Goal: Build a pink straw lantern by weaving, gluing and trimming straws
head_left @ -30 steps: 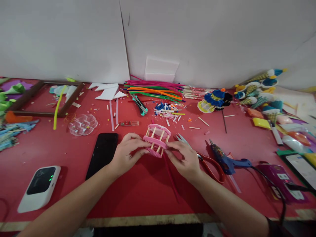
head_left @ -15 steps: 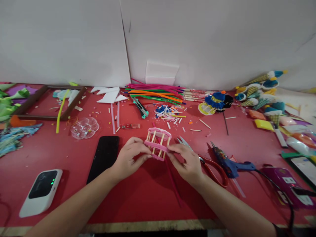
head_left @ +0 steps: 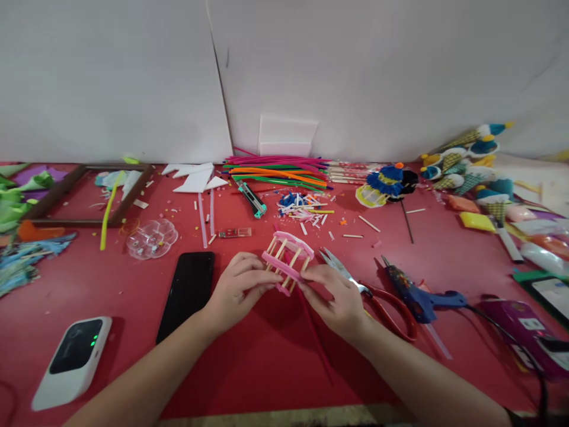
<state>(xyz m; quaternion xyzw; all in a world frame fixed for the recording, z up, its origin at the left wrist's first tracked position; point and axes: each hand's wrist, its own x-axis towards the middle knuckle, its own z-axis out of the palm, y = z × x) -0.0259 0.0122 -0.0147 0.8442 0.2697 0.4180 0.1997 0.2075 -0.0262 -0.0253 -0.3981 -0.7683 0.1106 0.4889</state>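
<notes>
Between both hands, above the red table, is a small pink frame of wooden sticks and pink strips (head_left: pixel 288 263), tilted with its right side lower. My left hand (head_left: pixel 240 287) pinches its lower left edge between thumb and fingers. On the right, my right hand (head_left: pixel 333 296) grips the end of the pink middle strip. A dark pink pipe cleaner (head_left: pixel 316 332) trails down below the frame toward the front; whether a finger holds it too is hidden. Red-handled scissors (head_left: pixel 386 305) lie beside my right hand, and a black phone (head_left: pixel 189 290) lies left of my left hand.
A blue glue gun (head_left: pixel 418 293) lies at the right, its cable running to the front. Behind the hands are cut stick pieces (head_left: pixel 304 207), a cutter knife (head_left: pixel 251 198) and a pipe cleaner bundle (head_left: pixel 280 172). A white device (head_left: pixel 73 362) sits front left.
The pink frame has been turned in my hands, its right side now tipped lower. Both hands keep their hold. The view has shifted slightly.
</notes>
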